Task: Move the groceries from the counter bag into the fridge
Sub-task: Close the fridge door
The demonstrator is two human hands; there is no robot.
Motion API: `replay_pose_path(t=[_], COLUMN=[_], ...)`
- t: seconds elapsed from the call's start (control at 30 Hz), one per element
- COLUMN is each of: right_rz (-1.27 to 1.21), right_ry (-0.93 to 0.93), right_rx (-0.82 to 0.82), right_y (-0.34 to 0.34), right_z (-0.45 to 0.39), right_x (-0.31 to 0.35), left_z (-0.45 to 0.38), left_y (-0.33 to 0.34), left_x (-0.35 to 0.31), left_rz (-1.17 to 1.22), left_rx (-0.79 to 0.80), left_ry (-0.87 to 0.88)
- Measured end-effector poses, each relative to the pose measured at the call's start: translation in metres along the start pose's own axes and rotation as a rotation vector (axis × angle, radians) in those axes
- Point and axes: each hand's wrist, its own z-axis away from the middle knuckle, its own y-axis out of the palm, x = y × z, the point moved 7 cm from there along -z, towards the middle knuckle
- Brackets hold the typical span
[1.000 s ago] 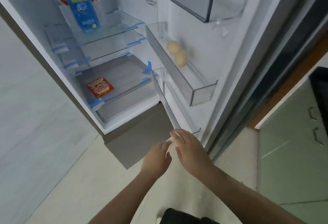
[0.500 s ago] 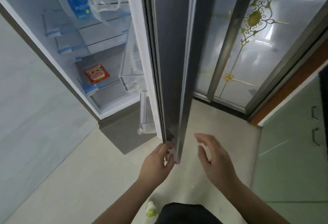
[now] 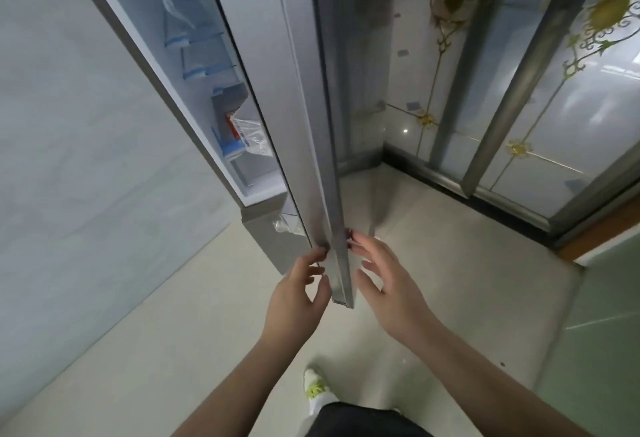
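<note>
The grey fridge door point(image 3: 311, 125) stands edge-on in front of me, swung most of the way toward the fridge body point(image 3: 194, 97). Only a narrow slice of the interior shows: glass shelves with blue tape and a red packet point(image 3: 232, 127) partly behind clear plastic. My left hand point(image 3: 294, 294) rests its fingertips against the left side of the door's lower corner, fingers spread. My right hand point(image 3: 384, 284) hovers open at the right side of that same edge, fingertips touching or nearly touching it. Neither hand holds any grocery. The counter bag is out of view.
A pale wall point(image 3: 69, 125) runs along the left. Sliding glass doors point(image 3: 554, 90) with gold floral patterns stand at the right, with a green cabinet front point(image 3: 609, 315) at the far right. Beige floor tiles lie below; my shoe point(image 3: 317, 388) shows at the bottom.
The fridge door has swung further toward shut, hiding the egg rack, the blue bottle and most shelves. Both hands followed its lower edge, now one on each side of it.
</note>
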Motion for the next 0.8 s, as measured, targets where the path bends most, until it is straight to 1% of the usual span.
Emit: replay_pose_path(t=[0.23,0.37,0.5,0.6,0.8], right_rz=[-0.127,-0.131,-0.097,-0.089,-0.166], right_ry=[0.052,0.069,0.061,0.036,0.004], right_rx=[0.124,0.195,0.257,0.267,0.261], right_y=[0.038,0.062,0.085,0.099,0.129], right_z=[-0.035,-0.06,-0.09,-0.116,-0.163], right_x=[0.017,0.029,0.044,0.06,0.09], left_z=[-0.016,-0.031,-0.051,-0.068,-0.108], left_y=[-0.043,-0.069,-0.101,-0.131,-0.182], left_x=[0.007,0.027,0.039,0.047,0.054], left_rz=[0.082,0.138,0.119,0.093,0.124], left_rx=[-0.131,-0.188,-0.286,-0.381,-0.451], left_ry=[0.007,-0.056,-0.065,-0.051,-0.023])
